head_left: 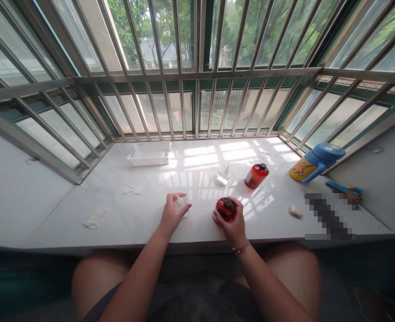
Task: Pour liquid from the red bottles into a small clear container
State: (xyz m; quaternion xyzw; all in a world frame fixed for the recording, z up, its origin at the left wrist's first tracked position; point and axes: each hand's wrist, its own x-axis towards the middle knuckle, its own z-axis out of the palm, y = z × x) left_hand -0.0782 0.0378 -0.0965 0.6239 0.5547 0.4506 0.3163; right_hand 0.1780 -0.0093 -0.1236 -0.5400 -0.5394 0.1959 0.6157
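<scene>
A thin cord bracelet [240, 248] with small metal beads sits just behind the right hand [230, 220]. Beyond that bracelet, the forearm [267, 281] is bare, and dark shorts [197, 304] end above bare thighs [96, 286].

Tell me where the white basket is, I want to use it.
In the head view, the white plastic basket sits far back on the sill, near the window frame, left of the clear bottle.

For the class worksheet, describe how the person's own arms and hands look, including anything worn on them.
The left hand and right hand wear no gloves, and the forearms have no sleeves. A thin bracelet circles the right wrist.
</scene>
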